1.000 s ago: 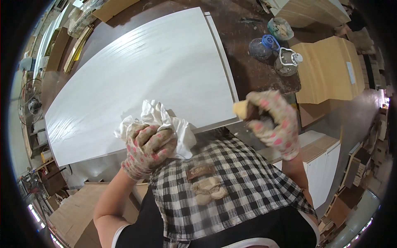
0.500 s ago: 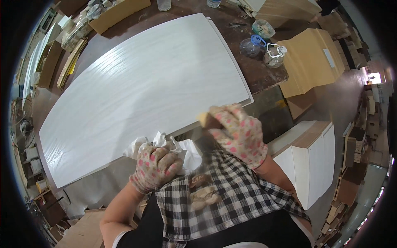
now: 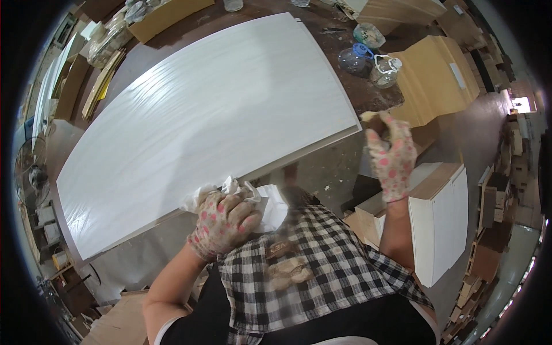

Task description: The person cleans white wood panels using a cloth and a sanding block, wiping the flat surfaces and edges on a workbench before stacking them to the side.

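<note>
A large white panel (image 3: 213, 115) lies flat on a dark workbench. My left hand (image 3: 224, 221), in a flower-patterned glove, grips a crumpled white rag (image 3: 261, 201) at the panel's near edge. My right hand (image 3: 392, 152), gloved the same way, is raised off the panel's near right corner and is closed on a small tan block (image 3: 369, 117) that shows at the fingertips. A checked shirt fills the lower middle of the view.
Clear plastic jars (image 3: 368, 52) stand on the bench beyond the panel's right end. Tan wooden cabinets (image 3: 437, 75) sit at the right, a white cabinet (image 3: 437, 224) below my right arm. Boards and clutter (image 3: 98, 63) line the far left.
My right hand has swung out to the right and away from my body, holding the tan block. My left hand stays on the rag at the panel edge.
</note>
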`<action>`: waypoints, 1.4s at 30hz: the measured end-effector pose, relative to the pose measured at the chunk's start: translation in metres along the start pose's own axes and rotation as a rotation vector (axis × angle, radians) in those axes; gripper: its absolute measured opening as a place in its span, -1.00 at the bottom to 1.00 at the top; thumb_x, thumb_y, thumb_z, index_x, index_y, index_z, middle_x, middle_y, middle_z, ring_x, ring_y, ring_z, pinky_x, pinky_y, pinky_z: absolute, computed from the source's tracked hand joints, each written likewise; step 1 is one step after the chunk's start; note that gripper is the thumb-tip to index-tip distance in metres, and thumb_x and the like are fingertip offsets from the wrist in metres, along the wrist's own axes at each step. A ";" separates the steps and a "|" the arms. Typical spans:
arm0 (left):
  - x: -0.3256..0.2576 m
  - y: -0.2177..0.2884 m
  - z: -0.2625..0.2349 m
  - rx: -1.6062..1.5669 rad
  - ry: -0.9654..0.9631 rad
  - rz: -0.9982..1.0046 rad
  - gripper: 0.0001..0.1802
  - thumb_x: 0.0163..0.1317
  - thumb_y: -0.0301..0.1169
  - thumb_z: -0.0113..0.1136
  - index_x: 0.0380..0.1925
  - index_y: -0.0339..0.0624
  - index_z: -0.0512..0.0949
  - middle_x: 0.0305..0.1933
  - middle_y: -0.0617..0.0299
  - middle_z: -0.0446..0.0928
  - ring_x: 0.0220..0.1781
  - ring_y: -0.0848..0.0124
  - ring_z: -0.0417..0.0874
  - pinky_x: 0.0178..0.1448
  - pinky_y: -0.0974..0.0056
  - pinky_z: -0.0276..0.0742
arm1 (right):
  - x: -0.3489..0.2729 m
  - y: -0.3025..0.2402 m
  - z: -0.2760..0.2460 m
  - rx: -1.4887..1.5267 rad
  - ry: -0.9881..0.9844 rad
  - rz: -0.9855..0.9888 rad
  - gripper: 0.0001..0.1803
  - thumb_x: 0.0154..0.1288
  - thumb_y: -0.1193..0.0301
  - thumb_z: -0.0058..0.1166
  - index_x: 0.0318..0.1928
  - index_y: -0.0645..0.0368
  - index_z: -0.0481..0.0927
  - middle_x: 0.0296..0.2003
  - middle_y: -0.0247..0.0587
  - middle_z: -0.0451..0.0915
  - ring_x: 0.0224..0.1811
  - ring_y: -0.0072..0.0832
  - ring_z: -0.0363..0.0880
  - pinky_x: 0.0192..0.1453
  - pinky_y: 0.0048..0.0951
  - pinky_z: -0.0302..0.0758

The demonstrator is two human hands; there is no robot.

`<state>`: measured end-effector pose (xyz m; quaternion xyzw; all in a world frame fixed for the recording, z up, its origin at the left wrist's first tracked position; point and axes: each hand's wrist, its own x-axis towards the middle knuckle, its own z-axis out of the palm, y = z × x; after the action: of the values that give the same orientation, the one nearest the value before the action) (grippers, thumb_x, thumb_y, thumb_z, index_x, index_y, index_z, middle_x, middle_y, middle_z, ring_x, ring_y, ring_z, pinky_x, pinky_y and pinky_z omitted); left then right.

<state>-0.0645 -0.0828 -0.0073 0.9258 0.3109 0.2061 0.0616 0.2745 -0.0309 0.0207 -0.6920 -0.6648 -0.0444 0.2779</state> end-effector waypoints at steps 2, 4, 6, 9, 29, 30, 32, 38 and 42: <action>-0.001 0.000 0.002 -0.021 -0.018 -0.013 -0.77 -0.12 -0.29 0.29 -0.37 0.07 0.58 -0.21 0.37 0.58 -0.10 0.35 0.60 -0.11 0.11 0.45 | -0.001 -0.003 -0.001 0.080 0.004 -0.056 -0.58 0.16 0.35 0.29 0.04 0.14 0.56 -0.16 -0.13 0.56 -0.17 -0.19 0.61 -0.14 -0.28 0.58; -0.002 0.001 0.005 -0.046 -0.011 -0.002 -0.75 -0.16 -0.29 0.32 -0.37 0.09 0.60 -0.20 0.37 0.59 -0.09 0.33 0.60 -0.09 0.11 0.42 | -0.009 -0.020 0.005 0.129 -0.032 -0.108 -0.56 0.14 0.35 0.31 0.04 0.14 0.54 -0.17 -0.13 0.54 -0.18 -0.20 0.61 -0.14 -0.28 0.57; -0.003 0.002 0.003 -0.032 -0.026 -0.010 -0.75 -0.16 -0.28 0.31 -0.37 0.10 0.61 -0.19 0.37 0.60 -0.10 0.33 0.60 -0.10 0.11 0.42 | -0.020 -0.037 0.016 0.165 -0.067 -0.131 -0.55 0.13 0.33 0.31 0.03 0.13 0.52 -0.16 -0.13 0.52 -0.22 -0.21 0.62 -0.20 -0.28 0.57; -0.006 0.008 0.008 -0.027 -0.033 -0.031 -0.74 -0.14 -0.27 0.30 -0.34 0.10 0.61 -0.17 0.39 0.61 -0.12 0.33 0.60 -0.12 0.11 0.41 | -0.030 -0.061 0.018 0.200 -0.129 -0.124 -0.51 0.18 0.20 0.27 0.05 0.14 0.48 -0.14 -0.10 0.52 -0.26 -0.24 0.63 -0.30 -0.30 0.60; -0.035 0.004 0.011 -0.142 -0.024 -0.240 -0.81 -0.04 -0.30 0.27 -0.36 0.05 0.62 -0.28 0.37 0.63 -0.24 0.29 0.61 -0.16 0.13 0.48 | 0.010 -0.171 0.038 0.375 -0.296 -0.334 -0.49 0.22 0.13 0.21 0.03 0.23 0.51 -0.11 0.00 0.54 -0.30 -0.23 0.67 -0.31 -0.32 0.62; -0.033 0.005 0.007 -0.150 -0.042 -0.251 -0.81 -0.05 -0.31 0.27 -0.36 0.04 0.62 -0.26 0.36 0.64 -0.24 0.31 0.61 -0.17 0.14 0.49 | 0.013 -0.178 0.038 0.378 -0.277 -0.359 -0.52 0.22 0.15 0.21 0.03 0.22 0.51 -0.12 -0.01 0.54 -0.33 -0.23 0.66 -0.35 -0.33 0.61; -0.028 0.005 -0.001 -0.146 -0.052 -0.218 -0.80 -0.07 -0.31 0.24 -0.38 -0.01 0.58 -0.18 0.34 0.62 -0.26 0.32 0.61 -0.25 0.16 0.49 | 0.019 -0.189 0.035 0.390 -0.290 -0.365 -0.54 0.16 0.23 0.27 0.01 0.20 0.52 -0.14 -0.03 0.55 -0.33 -0.24 0.67 -0.34 -0.33 0.61; -0.021 0.025 -0.027 -0.091 -0.096 -0.280 -0.73 -0.21 -0.38 0.18 -0.38 -0.05 0.58 -0.20 0.36 0.62 -0.31 0.31 0.61 -0.30 0.16 0.52 | 0.050 -0.229 0.008 0.418 -0.320 -0.434 -0.66 0.23 0.24 0.19 -0.08 0.15 0.49 -0.21 -0.12 0.50 -0.40 -0.28 0.66 -0.45 -0.29 0.57; -0.052 0.061 -0.033 -0.066 -0.204 -0.432 -0.42 -0.32 -0.22 0.47 -0.14 0.06 0.60 -0.03 0.36 0.57 -0.02 0.28 0.57 -0.01 0.13 0.49 | 0.064 -0.268 0.000 0.301 -0.350 -0.551 -0.70 0.27 0.25 0.14 -0.12 0.19 0.48 -0.18 -0.05 0.50 -0.42 -0.24 0.67 -0.43 -0.24 0.58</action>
<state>-0.0821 -0.1628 0.0193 0.8513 0.4870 0.1037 0.1655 0.0282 0.0157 0.1359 -0.4350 -0.8631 0.0999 0.2363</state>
